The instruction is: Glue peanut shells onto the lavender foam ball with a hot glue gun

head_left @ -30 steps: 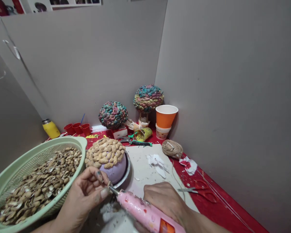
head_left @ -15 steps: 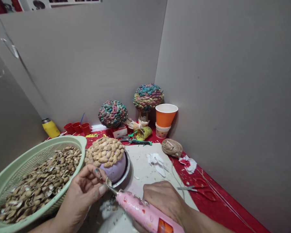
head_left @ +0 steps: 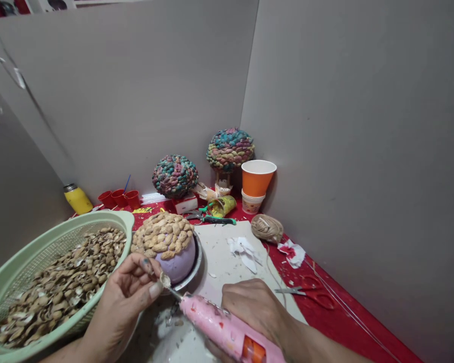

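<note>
Between the thumb and fingers of my left hand point(head_left: 126, 295) is a peanut shell point(head_left: 165, 279), its hollow side facing the tool. My right hand point(head_left: 255, 307) is wrapped round a pink glue gun point(head_left: 215, 320) whose metal nozzle meets the shell or lies right beside it. Just beyond, a purple balloon point(head_left: 178, 263) sits in a round metal dish point(head_left: 199, 257). Peanut shells point(head_left: 166, 234) cover its upper part, and the lower purple side is bare. On the left, a green plastic basket point(head_left: 125, 218) holds many loose shells point(head_left: 64, 282).
Scissors point(head_left: 314, 295) lie at right, near a twine ball point(head_left: 267, 228) and stained tissue point(head_left: 293, 253). Behind stand two colourful shell-covered balls point(head_left: 175, 176), an orange cup point(head_left: 258, 180), red cups point(head_left: 118, 197), pliers point(head_left: 212, 218) and a yellow bottle point(head_left: 77, 198). Grey panels point(head_left: 155, 91) enclose the table.
My left hand and the peanut shell have shifted slightly left and up, with more of the shell's hollow showing by the nozzle. The glue gun stays almost in place. The view has tilted a little.
</note>
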Motion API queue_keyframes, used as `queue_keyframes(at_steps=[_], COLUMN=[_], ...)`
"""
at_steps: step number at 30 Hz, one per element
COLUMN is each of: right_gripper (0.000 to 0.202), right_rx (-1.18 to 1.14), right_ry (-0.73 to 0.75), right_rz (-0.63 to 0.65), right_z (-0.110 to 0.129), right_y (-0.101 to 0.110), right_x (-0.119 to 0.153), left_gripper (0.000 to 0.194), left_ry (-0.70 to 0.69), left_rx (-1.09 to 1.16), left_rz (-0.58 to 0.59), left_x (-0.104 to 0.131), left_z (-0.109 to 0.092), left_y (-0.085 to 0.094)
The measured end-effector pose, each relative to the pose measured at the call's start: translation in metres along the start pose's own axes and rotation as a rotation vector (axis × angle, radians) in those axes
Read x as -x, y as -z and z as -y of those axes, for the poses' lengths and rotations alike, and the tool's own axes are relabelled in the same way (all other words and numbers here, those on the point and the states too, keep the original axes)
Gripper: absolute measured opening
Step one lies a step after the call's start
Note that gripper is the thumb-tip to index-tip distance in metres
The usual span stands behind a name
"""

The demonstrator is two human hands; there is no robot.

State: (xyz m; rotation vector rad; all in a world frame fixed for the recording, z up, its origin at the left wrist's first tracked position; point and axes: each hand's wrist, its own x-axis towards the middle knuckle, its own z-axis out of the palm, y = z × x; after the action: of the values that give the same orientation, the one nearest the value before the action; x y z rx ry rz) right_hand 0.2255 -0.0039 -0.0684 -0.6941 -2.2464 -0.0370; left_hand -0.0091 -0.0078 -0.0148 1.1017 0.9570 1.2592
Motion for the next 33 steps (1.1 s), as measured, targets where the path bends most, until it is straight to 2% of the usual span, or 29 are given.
queue_keyframes(at_steps=[5, 8, 11, 12, 14, 15, 17, 20, 24, 29, 31, 33], right_gripper=[0.04, 0.041, 0.041, 0.041, 0.036, 0.033, 0.023, 0.01, 0.005, 0.029, 0.029, 0.024], right_rx=[0.015, 0.103, 0.198, 0.215, 0.244, 0.253, 0.323, 0.386, 0.393, 0.297, 0.257, 0.213], right_ry=[0.038, 0.081, 0.115, 0.094, -0.041, -0.112, -0.354, -0.558, -0.662, -0.683, -0.664, -0.625], right_rz=[-0.076, -0.155, -0.161, -0.144, -0.067, 0.011, 0.216, 0.354, 0.433, 0.534, 0.507, 0.416], right_z=[0.004, 0.006, -0.002, -0.007, -0.019, -0.025, -0.034, -0.041, -0.049, -0.059, -0.058, -0.052], right_y=[0.01, 0.02, 0.026, 0.027, 0.029, 0.03, 0.033, 0.038, 0.037, 0.042, 0.05, 0.059], right_x=[-0.015, -0.024, -0.023, -0.021, -0.017, -0.015, -0.014, -0.015, -0.011, -0.005, -0.01, -0.024], left_gripper=[0.023, 0.025, 0.026, 0.026, 0.027, 0.027, 0.027, 0.028, 0.028, 0.02, 0.019, 0.021], left_ry=[-0.014, -0.025, -0.054, -0.072, -0.115, -0.138, -0.175, -0.196, -0.193, -0.163, -0.162, -0.158], left_rx=[0.035, 0.055, 0.071, 0.078, 0.092, 0.096, 0.091, 0.07, 0.024, -0.085, -0.121, -0.142], left_rz=[0.013, 0.008, -0.002, -0.003, -0.008, -0.013, -0.034, -0.059, -0.072, -0.033, -0.019, -0.012], left_x=[0.002, 0.006, 0.009, 0.01, 0.012, 0.013, 0.015, 0.019, 0.022, 0.02, 0.017, 0.013], left_z=[-0.006, -0.011, -0.02, -0.024, -0.031, -0.035, -0.042, -0.048, -0.052, -0.055, -0.057, -0.06], left_y=[0.0, 0.002, 0.003, 0.003, 0.004, 0.005, 0.008, 0.012, 0.019, 0.026, 0.027, 0.027])
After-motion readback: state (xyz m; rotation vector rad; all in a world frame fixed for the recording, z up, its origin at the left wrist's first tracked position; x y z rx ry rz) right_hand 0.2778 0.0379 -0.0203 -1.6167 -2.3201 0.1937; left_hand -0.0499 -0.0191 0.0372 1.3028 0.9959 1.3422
